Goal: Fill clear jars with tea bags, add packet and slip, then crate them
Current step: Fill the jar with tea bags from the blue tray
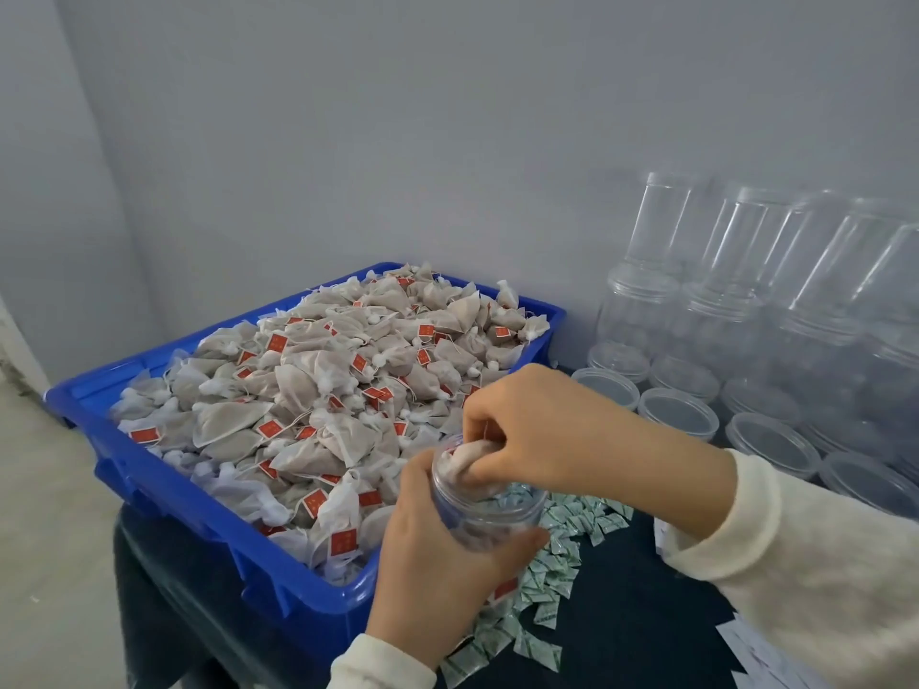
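Filling is the step you are in now, and I judge it near its start for this jar. Your left hand (pixel 437 554) is wrapped around the clear jar (pixel 485 509) and holds it tilted above the near corner of the blue crate (pixel 164 484), beside the dark table (pixel 631 614). Your right hand (pixel 537 425) has its fingers curled around a tea bag (pixel 467 457) and pushes it into the mouth of the jar. Through the clear wall the jar looks only partly filled; how many bags are inside I cannot tell.

Much is left, I think. The blue crate holds a high heap of tea bags (pixel 318 385) with red tags. The small green and white packets (pixel 542 574) lie scattered on the table under your hands, and none seems to be in the jar yet. White paper slips (pixel 746 648) lie at the right edge, partly hidden by your sleeve. Many empty jars (pixel 676 415) stand at the right against the wall, some stacked in columns. No jar filled and set aside is visible, and I see no crate with finished jars.
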A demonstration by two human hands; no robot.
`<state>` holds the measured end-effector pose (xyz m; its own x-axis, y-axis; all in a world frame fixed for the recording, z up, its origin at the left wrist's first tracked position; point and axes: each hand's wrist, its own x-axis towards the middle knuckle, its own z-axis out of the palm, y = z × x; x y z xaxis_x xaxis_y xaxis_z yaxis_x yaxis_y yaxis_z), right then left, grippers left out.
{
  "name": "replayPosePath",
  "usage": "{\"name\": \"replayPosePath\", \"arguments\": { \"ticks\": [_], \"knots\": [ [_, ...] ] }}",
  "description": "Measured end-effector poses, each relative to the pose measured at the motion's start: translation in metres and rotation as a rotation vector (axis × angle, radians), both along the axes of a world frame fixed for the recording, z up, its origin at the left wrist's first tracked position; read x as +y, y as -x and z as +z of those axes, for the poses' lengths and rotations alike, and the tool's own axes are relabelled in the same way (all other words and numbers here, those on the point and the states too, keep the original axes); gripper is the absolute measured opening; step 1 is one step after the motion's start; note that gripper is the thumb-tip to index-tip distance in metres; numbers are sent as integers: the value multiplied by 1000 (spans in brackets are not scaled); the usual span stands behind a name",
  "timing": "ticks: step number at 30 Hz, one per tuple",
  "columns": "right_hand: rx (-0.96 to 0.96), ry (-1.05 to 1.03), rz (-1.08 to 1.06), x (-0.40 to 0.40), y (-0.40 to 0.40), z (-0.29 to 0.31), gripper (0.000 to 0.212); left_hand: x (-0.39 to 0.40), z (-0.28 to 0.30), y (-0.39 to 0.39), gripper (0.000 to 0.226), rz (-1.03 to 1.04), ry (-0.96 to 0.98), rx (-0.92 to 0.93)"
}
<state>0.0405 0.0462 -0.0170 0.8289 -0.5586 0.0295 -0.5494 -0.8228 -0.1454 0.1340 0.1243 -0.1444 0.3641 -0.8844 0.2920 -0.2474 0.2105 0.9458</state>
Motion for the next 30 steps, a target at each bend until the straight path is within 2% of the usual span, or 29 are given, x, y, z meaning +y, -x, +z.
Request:
{"name": "replayPosePath", "arguments": {
  "ticks": [2,6,12,18,20,24,27,30],
  "knots": [
    [96,-54,-36,0,-10,-3,21,-1,0,0,85,14,-25,6],
    [214,-312,-60,-3,-19,-4,22,0,0,-1,89,49,-66,12],
    [357,-474,-2,-9,-20,8,20,1,-1,-1,103,56,-58,-39],
    [559,-273,131,-9,-35,-5,18,0,-4,0,95,76,-36,-22],
    [619,-210,156,-8,-39,-11,11,0,-5,2,91,88,-26,-18],
    [710,-71,212,-7,-43,-19,26,-1,-4,3,97,91,-18,8],
    [667,-106,224,-9,-40,-17,14,-2,-4,3,92,80,0,-2],
    [620,-193,249,-14,-34,-5,17,0,-2,2,88,81,9,2]
  ]
}}
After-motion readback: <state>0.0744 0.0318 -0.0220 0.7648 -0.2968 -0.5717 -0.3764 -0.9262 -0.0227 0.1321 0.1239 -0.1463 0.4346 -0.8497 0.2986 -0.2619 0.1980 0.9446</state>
